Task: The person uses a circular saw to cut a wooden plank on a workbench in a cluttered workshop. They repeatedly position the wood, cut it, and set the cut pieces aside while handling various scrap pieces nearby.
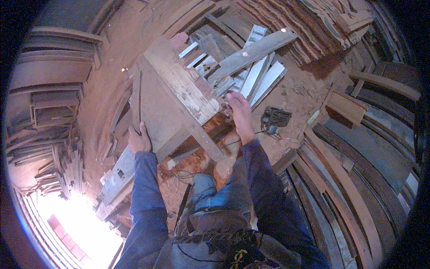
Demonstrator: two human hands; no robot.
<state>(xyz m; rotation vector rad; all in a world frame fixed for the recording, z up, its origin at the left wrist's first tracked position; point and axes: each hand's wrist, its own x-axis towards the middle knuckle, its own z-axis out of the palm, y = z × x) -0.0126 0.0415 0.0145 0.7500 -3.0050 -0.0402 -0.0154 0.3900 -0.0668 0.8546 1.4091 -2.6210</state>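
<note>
My left hand (139, 139) is closed around the near end of a narrow wooden strip (137, 92) at the left edge of a dusty wooden workbench (168, 105). Farther right, my right hand (239, 112) has its fingers curled together beside the bench's far right corner; whatever they hold, if anything, is too small to make out. A pale, worn board (190, 89) lies along the bench's right side, close to that hand. Just beyond my right fingers lies a heap of loose boards, with a long plank (253, 53) across it.
A dark power tool (274, 119) with a cable sits on the dusty floor to the right. Long planks (345, 179) lean along the right side. Wavy-edged slabs (295, 27) are stacked at the back. Loose cables (181, 175) hang near my knees, and a pale board (118, 172) lies at lower left.
</note>
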